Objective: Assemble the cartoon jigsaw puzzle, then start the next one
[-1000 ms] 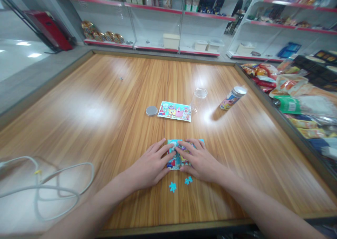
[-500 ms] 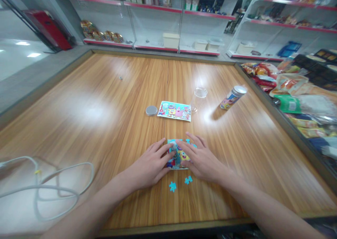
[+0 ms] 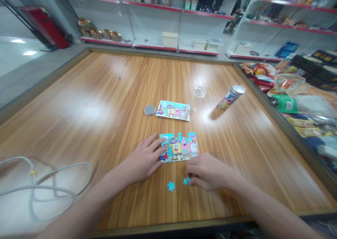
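A cartoon jigsaw puzzle (image 3: 177, 147), largely joined, lies flat in front of me with gaps along its far edge. My left hand (image 3: 144, 158) rests open, fingers spread over the puzzle's left edge. Just below the puzzle's right part, my right hand (image 3: 204, 171) has its fingers curled in at a light-blue puzzle piece (image 3: 186, 181), whose right side is partly hidden by the fingertips. Another light-blue piece (image 3: 171, 186) lies loose on the wood, left of that one. Beyond the puzzle is a printed picture card (image 3: 173, 111) with the same cartoon figures.
Beside the card are a round silver lid (image 3: 150, 110) and a clear plastic cylinder (image 3: 198, 99). A printed can (image 3: 231, 97) stands farther right. A pale cable (image 3: 56, 187) loops across the left of the wooden table (image 3: 118, 105). Packaged snacks (image 3: 300, 104) lie beyond the right edge.
My right hand has moved off the puzzle and toward me, down to a loose piece, its fingers curling. More of the puzzle shows. My left hand stays at the left edge.
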